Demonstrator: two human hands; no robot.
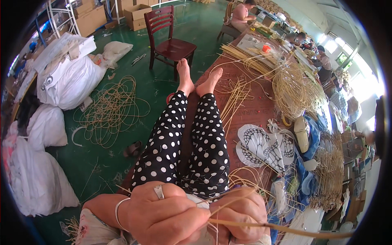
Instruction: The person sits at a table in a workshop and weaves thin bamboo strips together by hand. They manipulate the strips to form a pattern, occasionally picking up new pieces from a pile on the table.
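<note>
My left hand (161, 214), with a ring and a bracelet, is closed in front of my lap. Close beside it, my right hand (241, 214) is curled into a grip. A thin bamboo strip (300, 231) runs from where the fingers meet, across my right hand and out to the right. Both hands appear pinched on it, though the fingertips are partly hidden. A thin white thread (217, 234) hangs between the hands. Beyond my right hand, white sheets printed with black butterfly-wing patterns (265, 145) lie on the reddish-brown table.
My legs (204, 139) stretch along the reddish-brown table (257, 104). Bundles of bamboo strips (292, 90) lie to the right. A coil of strips (112, 110) and white sacks (51, 175) are on the floor at left. A wooden chair (173, 47) stands ahead. Several people work farther off.
</note>
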